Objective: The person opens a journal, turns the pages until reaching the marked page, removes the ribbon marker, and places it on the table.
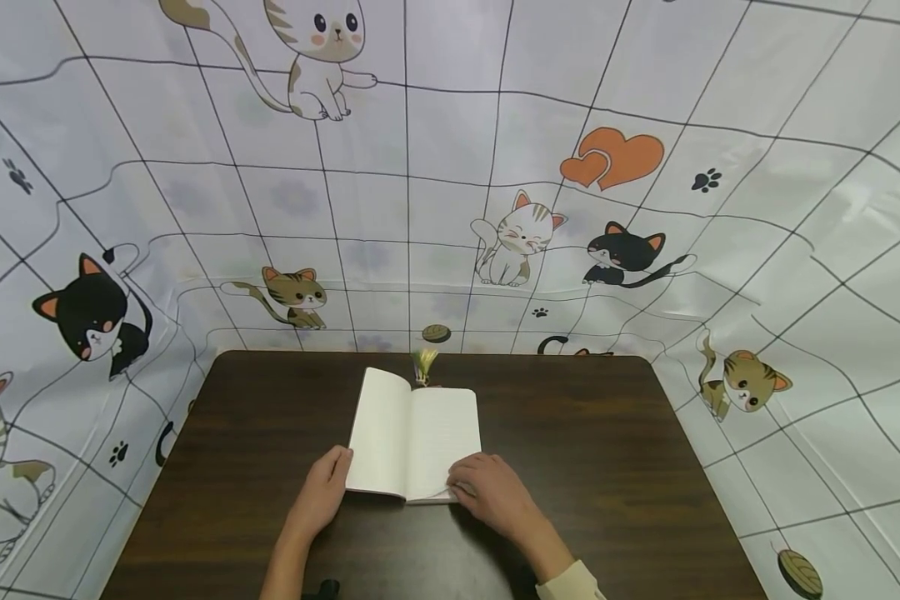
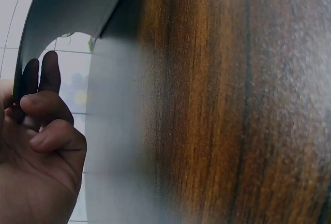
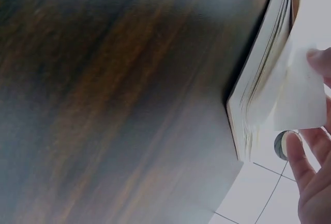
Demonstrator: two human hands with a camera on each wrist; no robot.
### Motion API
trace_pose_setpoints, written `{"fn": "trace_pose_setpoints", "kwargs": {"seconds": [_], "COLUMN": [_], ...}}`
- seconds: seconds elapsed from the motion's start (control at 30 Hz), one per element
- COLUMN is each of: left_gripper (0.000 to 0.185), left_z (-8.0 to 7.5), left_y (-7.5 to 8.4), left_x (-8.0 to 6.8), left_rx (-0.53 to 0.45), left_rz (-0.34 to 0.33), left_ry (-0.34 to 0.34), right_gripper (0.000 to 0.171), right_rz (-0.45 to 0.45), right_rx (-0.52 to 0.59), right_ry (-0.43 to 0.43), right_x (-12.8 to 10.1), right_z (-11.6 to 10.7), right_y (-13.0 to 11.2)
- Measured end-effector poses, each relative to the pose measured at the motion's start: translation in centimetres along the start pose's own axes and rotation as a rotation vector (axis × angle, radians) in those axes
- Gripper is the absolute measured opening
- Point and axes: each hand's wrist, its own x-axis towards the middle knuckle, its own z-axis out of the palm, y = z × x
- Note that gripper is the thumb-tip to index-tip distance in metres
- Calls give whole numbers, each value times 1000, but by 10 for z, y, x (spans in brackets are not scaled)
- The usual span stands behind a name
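Observation:
An open book (image 1: pixel 412 433) with pale pages lies in the middle of a dark wooden table (image 1: pixel 607 433). My left hand (image 1: pixel 322 492) holds the book's lower left edge; in the left wrist view its fingers (image 2: pixel 44 131) curl at the raised grey cover (image 2: pixel 67 6). My right hand (image 1: pixel 487 492) is at the lower right corner. The right wrist view shows a single page (image 3: pixel 300 94) lifted off the page block (image 3: pixel 258 89), with my fingertips (image 3: pixel 310 167) on it.
A small yellow-green tassel (image 1: pixel 424 364) lies just beyond the book's top edge. A white cloth printed with cartoon cats (image 1: pixel 517 242) walls the table on the back and both sides. Bare tabletop (image 2: pixel 232 105) lies left and right of the book.

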Motion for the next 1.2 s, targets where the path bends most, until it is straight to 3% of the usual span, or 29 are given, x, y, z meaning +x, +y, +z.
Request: {"fn": "trace_pose_setpoints", "kwargs": {"seconds": [0.17, 0.4, 0.5, 0.63, 0.8, 0.93, 1.2], "left_gripper": [38, 39, 39, 37, 35, 33, 35], "left_z": [1, 5, 7, 7, 8, 10, 13], "left_y": [-1, -2, -2, -3, -2, -1, 3], "left_x": [0, -1, -1, -1, -1, -1, -3], "left_rx": [9, -27, -36, -34, -28, -28, -78], "left_rz": [14, 15, 22, 35, 49, 38, 28], "left_ry": [11, 15, 13, 23, 39, 55, 79], "right_gripper": [26, 81, 99, 110, 115, 110, 69], "right_rz": [31, 150, 194, 202, 251, 285, 173], "right_rx": [-15, 31, 127, 308, 524, 609, 552], "right_ry": [64, 180, 219, 216, 155, 106, 25], "right_x": [-4, -1, 4, 10, 21, 31, 42], "right_z": [-1, -4, -6, -7, -6, -5, 1], "right_y": [0, 2, -1, -10, -23, -33, -50]}}
